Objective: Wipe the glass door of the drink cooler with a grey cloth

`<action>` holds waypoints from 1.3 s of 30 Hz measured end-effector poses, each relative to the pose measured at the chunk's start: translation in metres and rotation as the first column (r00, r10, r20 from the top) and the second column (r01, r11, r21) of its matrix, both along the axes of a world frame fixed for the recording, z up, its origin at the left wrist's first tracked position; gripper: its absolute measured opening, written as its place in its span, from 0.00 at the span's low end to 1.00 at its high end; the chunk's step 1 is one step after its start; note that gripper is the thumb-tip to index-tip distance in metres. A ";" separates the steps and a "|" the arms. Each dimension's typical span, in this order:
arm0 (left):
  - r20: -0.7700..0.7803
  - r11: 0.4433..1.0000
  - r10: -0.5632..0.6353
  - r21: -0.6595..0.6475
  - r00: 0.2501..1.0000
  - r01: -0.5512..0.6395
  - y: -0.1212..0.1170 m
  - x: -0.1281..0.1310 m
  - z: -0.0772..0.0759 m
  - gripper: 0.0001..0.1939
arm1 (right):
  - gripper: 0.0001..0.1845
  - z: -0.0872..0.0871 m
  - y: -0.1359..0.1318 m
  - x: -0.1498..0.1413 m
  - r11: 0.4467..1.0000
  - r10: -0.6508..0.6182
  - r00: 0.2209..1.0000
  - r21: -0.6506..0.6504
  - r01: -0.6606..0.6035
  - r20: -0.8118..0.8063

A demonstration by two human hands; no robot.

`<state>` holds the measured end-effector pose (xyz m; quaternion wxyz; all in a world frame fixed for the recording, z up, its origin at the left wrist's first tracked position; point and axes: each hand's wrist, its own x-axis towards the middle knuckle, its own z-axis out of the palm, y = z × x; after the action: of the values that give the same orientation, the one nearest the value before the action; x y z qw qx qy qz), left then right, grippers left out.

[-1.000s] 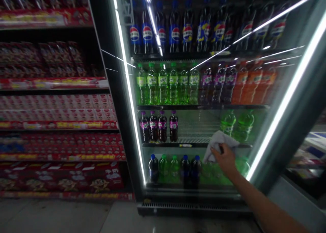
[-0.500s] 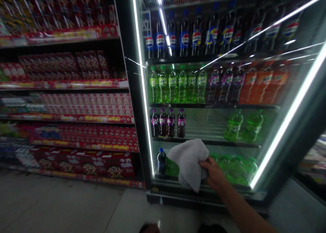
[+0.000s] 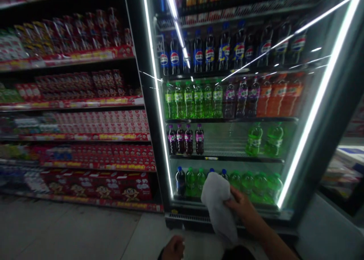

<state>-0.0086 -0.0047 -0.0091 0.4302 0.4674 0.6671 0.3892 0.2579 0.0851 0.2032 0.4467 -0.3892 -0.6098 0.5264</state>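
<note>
Fingers of my right hand [image 3: 241, 207] are clamped on the upper edge of a pale grey, soft rectangular cloth [image 3: 218, 205], pinching it at its right side. The cloth hangs in front of the bottom shelf of the lit glass-door drinks fridge [image 3: 313, 112], before the green and dark plastic bottles [image 3: 250, 182]. Its long axis runs near vertical, tilted slightly; the free end points down toward the fridge's base grille [image 3: 187, 217]. My left hand [image 3: 173, 248] sits low at the frame's bottom edge; finger state: cannot tell. Judgement: wiping goes better with the cloth bunched flat under the palm, not dangling.
</note>
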 end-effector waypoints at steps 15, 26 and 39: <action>0.930 0.950 0.042 0.077 0.366 -0.304 -0.035 0.084 0.157 0.17 | 0.14 -0.041 -0.087 -0.036 0.530 -0.100 0.909 0.795 -0.296 0.405; 0.945 0.929 -0.001 0.121 0.326 -0.350 -0.042 0.069 0.178 0.24 | 0.19 -0.037 -0.063 -0.007 0.953 -0.116 0.934 0.304 0.008 0.339; 0.950 0.955 0.027 0.067 0.310 -0.290 -0.039 0.076 0.186 0.20 | 0.06 -0.016 -0.104 -0.036 0.882 0.173 0.960 0.398 -0.251 0.222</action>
<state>0.0672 -0.0434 0.1766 0.6395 0.1320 0.2876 0.7007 0.2214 -0.0187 0.1870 0.4027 -0.2602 -0.7860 0.3903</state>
